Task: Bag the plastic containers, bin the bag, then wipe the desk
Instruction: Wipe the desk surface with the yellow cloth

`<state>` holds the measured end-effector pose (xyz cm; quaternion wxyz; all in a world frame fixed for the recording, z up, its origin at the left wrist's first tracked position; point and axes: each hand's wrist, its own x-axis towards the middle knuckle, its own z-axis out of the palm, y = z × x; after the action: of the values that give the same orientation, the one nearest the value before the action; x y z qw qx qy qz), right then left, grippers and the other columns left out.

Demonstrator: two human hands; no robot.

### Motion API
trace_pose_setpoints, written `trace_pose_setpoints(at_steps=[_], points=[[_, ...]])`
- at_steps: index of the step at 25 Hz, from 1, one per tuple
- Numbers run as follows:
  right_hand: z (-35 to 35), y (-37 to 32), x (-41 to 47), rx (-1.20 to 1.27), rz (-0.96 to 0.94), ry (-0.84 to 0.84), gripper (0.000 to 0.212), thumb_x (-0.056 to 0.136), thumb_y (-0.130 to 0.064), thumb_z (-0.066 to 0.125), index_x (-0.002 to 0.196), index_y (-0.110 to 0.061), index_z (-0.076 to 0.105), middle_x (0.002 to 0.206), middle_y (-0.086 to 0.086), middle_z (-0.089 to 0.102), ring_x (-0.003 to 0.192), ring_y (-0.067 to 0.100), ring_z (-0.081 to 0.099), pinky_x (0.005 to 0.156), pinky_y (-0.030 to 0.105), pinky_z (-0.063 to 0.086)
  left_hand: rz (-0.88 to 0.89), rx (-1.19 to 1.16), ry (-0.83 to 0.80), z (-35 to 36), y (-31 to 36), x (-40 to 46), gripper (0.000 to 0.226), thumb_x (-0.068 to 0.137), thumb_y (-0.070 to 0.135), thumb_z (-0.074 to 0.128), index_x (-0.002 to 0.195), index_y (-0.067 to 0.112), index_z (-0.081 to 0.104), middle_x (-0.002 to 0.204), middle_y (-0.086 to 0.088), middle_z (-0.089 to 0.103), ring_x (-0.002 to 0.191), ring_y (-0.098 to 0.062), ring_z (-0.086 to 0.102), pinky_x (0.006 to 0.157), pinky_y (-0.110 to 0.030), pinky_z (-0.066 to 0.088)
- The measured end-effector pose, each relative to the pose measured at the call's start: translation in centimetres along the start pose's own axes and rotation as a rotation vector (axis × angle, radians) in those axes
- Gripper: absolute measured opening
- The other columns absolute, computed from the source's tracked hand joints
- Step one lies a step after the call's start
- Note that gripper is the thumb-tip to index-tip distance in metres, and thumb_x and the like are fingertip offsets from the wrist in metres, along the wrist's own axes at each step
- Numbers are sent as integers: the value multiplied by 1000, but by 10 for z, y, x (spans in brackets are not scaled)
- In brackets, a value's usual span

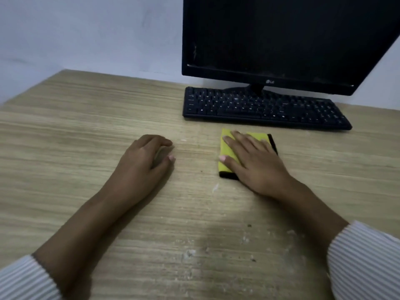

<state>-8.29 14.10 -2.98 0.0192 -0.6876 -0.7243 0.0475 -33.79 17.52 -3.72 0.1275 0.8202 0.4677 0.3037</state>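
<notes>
A folded yellow cloth with a black edge point(225, 148) lies on the light wooden desk point(75, 126), just in front of the keyboard. My right hand point(253, 161) lies flat on top of it, fingers straight and spread, pressing it down. My left hand point(145, 161) rests on the bare desk to the left of the cloth, fingers loosely curled, holding nothing. No plastic containers, bag or bin are in view.
A black keyboard point(264, 107) and a dark monitor point(281, 40) stand at the back right against the wall. Pale smudges and small crumbs point(216, 187) mark the desk between and in front of my hands.
</notes>
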Motion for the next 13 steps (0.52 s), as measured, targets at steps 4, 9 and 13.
trace_pose_setpoints(at_steps=[4,9,13], points=[[10,-69,24,16,-132,11,63,96,-61,12,153,-34,4,162,-8,-6,148,11,-6,119,44,-5,-47,45,6,-1,-7,3,32,92,30,53,119,13,61,122,-3,58,113,-21,53,90,-25,37],[8,-66,-26,53,-327,0,69,87,-68,6,150,-43,-1,159,-20,-12,146,1,-12,119,35,-9,-90,96,31,-12,-25,0,34,90,32,48,115,13,62,120,-4,59,111,-23,54,91,-28,39],[5,-59,25,0,-126,-1,69,90,-67,6,152,-37,2,162,-13,-7,148,9,-5,119,40,-5,-109,118,65,-12,-31,7,29,92,28,49,113,13,64,117,-5,60,110,-24,53,90,-34,41]])
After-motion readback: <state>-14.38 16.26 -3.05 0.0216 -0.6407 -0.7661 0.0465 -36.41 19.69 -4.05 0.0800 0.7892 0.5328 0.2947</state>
